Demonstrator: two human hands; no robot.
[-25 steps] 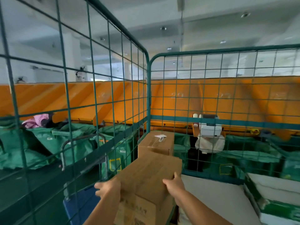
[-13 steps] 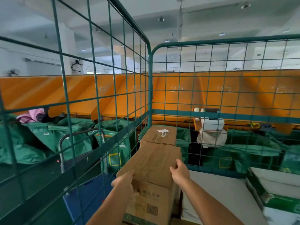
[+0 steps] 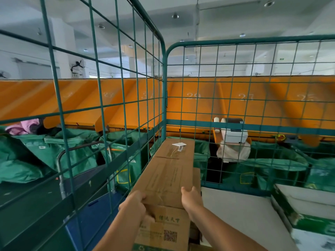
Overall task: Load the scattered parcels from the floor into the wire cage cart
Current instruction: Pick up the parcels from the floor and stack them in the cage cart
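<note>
Head view, lower centre of the frame: a long brown cardboard parcel [image 3: 168, 180] lies flat inside the green wire cage cart [image 3: 164, 84], running along the cart's left mesh wall toward the far corner. Its far end butts against a second brown cardboard box with a white label slip on top [image 3: 176, 148], which sits in that corner. Beneath the near end stands a printed cardboard carton with a QR code and green characters [image 3: 163, 230]; the long parcel rests on top of it.

Left hand [image 3: 135, 205]: grip closed, fingers curled over the near left corner of the long parcel, holding it.

Right hand [image 3: 191, 197]: grip open, fingers fairly straight, lying against the near right edge of the same parcel; whether they press it cannot be told.

At lower right, inside the cart, lie a flat white slab [image 3: 241, 214] and a white box with green printing [image 3: 308, 214].

Outside the mesh: green fabric sacks [image 3: 54, 151] at left and right, a blue hand trolley with a metal handle [image 3: 94, 211] at lower left, orange numbered sorting chutes [image 3: 244, 98] across the middle, and a white label printer [image 3: 235, 134] at centre right.
</note>
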